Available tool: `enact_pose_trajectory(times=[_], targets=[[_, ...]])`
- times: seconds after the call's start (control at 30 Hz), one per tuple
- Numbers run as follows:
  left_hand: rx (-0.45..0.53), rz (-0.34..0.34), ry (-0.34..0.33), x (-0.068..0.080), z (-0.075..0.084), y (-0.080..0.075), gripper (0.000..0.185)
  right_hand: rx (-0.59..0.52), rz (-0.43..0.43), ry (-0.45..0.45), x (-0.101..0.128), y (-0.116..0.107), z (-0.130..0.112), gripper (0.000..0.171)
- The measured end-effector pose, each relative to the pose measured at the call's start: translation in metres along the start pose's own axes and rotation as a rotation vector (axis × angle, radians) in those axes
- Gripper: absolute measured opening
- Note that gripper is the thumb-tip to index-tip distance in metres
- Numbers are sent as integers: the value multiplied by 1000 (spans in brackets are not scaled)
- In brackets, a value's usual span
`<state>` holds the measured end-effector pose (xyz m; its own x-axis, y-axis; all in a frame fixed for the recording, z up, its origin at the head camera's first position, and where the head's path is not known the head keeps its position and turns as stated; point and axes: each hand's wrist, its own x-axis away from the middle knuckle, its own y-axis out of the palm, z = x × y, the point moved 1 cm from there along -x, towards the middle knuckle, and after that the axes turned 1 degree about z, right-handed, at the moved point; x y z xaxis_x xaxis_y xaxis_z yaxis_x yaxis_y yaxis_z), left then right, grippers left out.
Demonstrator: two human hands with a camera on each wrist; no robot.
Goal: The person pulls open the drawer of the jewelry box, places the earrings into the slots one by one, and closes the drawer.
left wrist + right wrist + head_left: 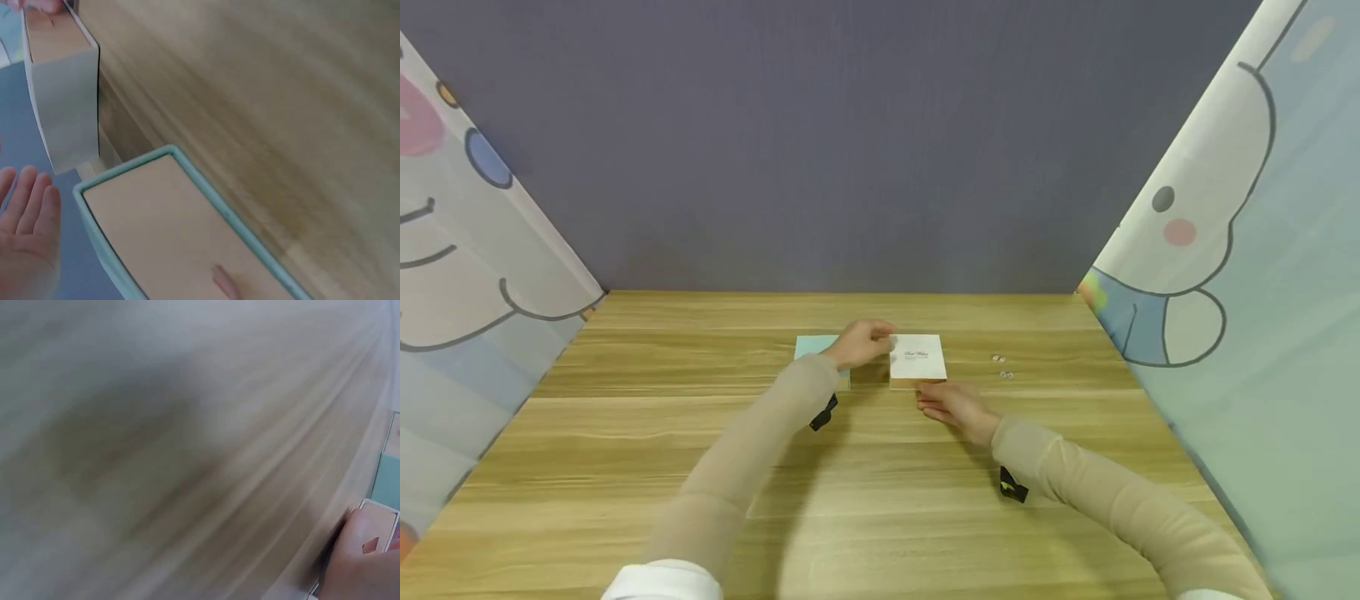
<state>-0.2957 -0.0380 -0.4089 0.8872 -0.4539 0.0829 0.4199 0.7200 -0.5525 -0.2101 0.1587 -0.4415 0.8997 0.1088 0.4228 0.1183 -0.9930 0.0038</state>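
Note:
A white box (pixel 917 357) with small dark lettering on top and a tan front lies at the middle of the table. My left hand (pixel 861 342) is beside its far left corner; the fingers look extended in the left wrist view, with nothing seen held. My right hand (pixel 957 408) reaches to the front of the white box, fingers fairly straight and touching its near end. A small tab (pixel 371 545) shows there in the right wrist view. Left of it, a mint-green box (pixel 201 181) with a tan inset face lies partly under my left forearm.
Several tiny shiny pieces (pixel 1006 375) lie on the wooden table (pixel 880 517) to the right of the white box. A dark grey panel (pixel 850 150) rises behind the table. Cartoon-printed curtains (pixel 1285 350) flank both sides.

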Motion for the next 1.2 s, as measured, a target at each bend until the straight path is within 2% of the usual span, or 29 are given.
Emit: enact_pose_trajectory(times=[0.2,0.33,0.57,0.83,1.0,1.2], targets=[[-14,-16,-19,-16,-4,2,49,-86,-2,74,-2,4,-5,38],[-23,-22,-27,-22,-4,5,54,-112,20,83,-3,4,-6,36],[-79,-12,-11,-21,-8,11,53,-97,37,80,-2,10,-4,33],[-48,12,-38,-16,-18,12,51,-86,93,60,-7,19,3,28],[-45,2,-65,-16,-16,11,52,-87,154,49,-9,22,6,28],[-80,-10,-83,-21,-17,10,53,-37,173,11,-8,23,6,26]])
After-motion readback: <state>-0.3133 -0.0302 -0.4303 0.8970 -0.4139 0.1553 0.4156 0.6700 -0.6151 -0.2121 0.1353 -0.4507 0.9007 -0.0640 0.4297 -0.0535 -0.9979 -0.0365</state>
